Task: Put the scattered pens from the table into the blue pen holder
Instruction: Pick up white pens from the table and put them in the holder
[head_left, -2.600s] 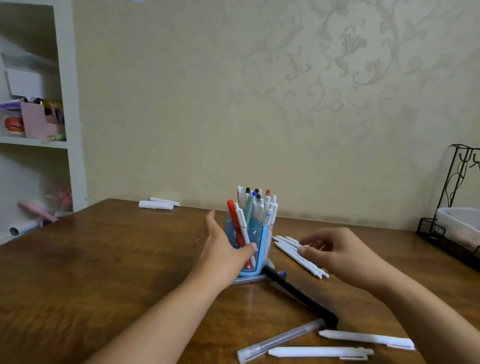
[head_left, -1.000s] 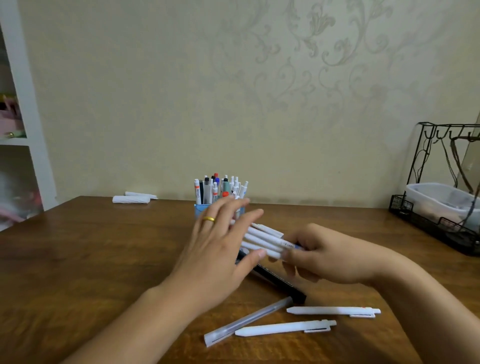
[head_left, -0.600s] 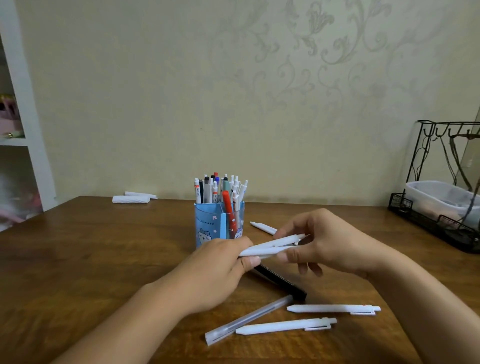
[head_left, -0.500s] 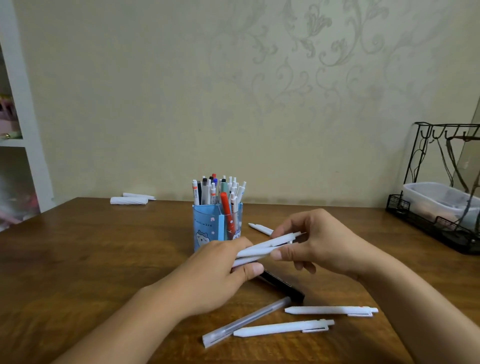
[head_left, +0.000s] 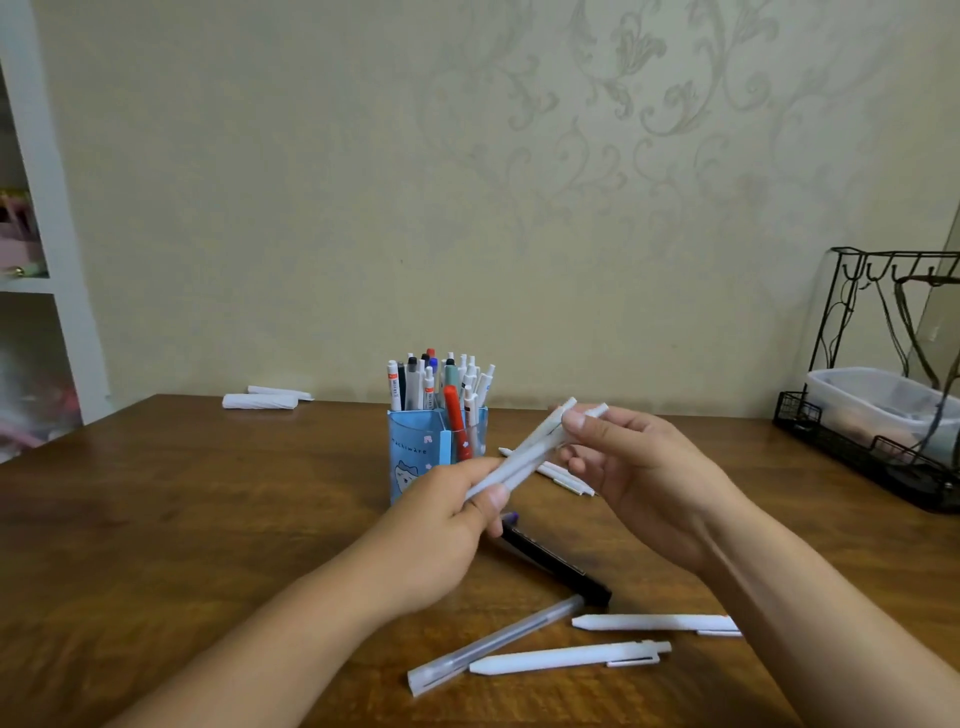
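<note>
The blue pen holder (head_left: 415, 457) stands mid-table, packed with several upright pens. Just in front of it and to its right, both hands hold a small bundle of white pens (head_left: 532, 447), tilted up to the right. My left hand (head_left: 441, 525) grips the bundle's lower end; my right hand (head_left: 639, 467) pinches its upper end. On the table lie a black pen (head_left: 556, 564), a frosted clear pen (head_left: 493, 649), two white pens (head_left: 566, 657) (head_left: 649, 622) near the front, and more white pens (head_left: 563, 478) behind my right hand.
A black wire rack (head_left: 862, 457) with a clear plastic tub (head_left: 878, 405) stands at the right edge. Two white rolled items (head_left: 260, 400) lie at the table's far left. A white shelf unit (head_left: 47, 218) stands left of the wooden table (head_left: 182, 519).
Both hands gathered white pens from the table beside the holder and lifted them. The bundle's right end has since risen, so it now tilts more steeply.
</note>
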